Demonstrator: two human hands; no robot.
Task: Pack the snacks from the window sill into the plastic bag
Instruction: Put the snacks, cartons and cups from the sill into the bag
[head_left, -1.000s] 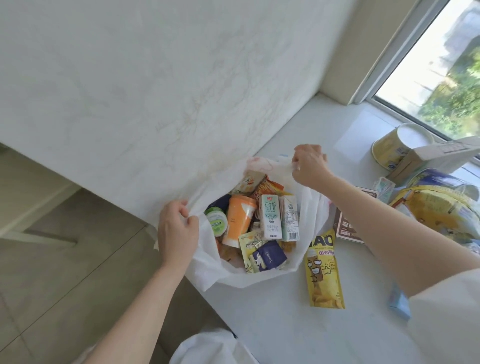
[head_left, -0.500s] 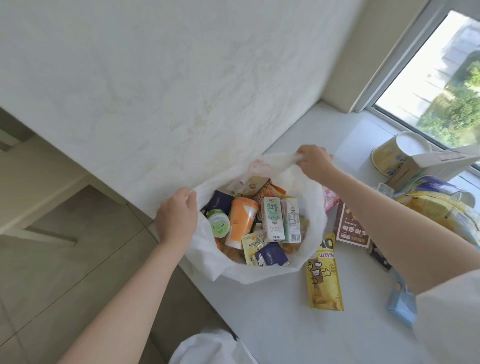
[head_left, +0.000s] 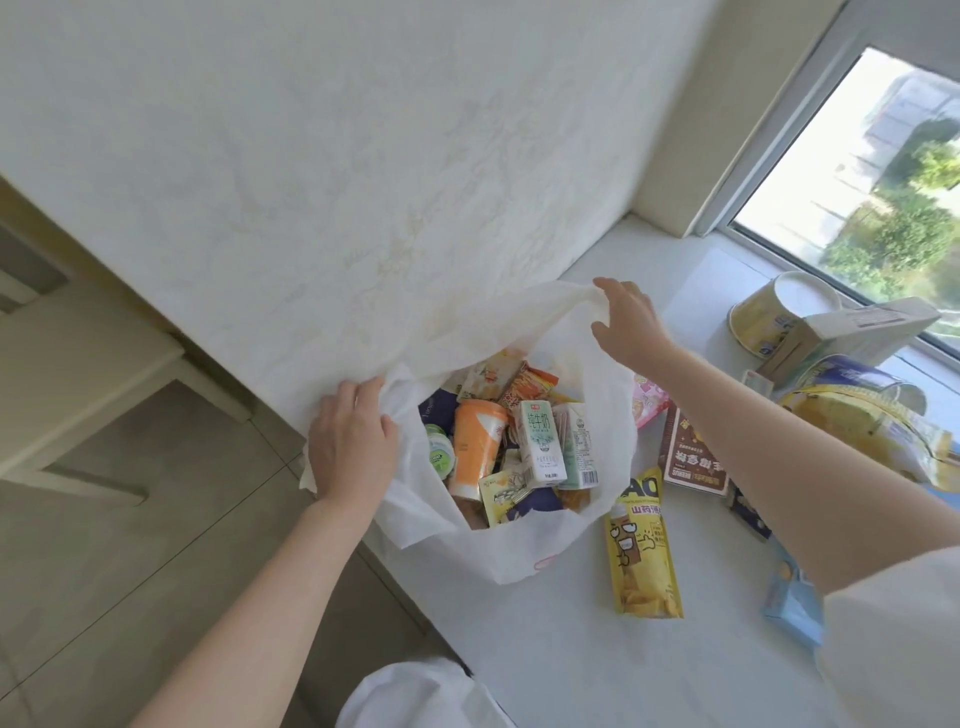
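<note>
Plastic bag (head_left: 524, 540): on the window sill (head_left: 571, 649) against the wall, part-filled, mouth held wide. Left hand (head_left: 353, 447) grips near rim, fingers curled; right hand (head_left: 628, 325) pinches far rim, fingers spread. Step: opening. Next, likely: free 1 hand for yellow pouch (head_left: 641, 551) just beside the bag

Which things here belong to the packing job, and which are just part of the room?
Part of the job:
- white plastic bag, held open by left hand and right hand
- yellow snack pouch on the sill
- brown snack box
- pink packet
- yellow tub

Just there:
- window
- wall
- floor tiles
</note>
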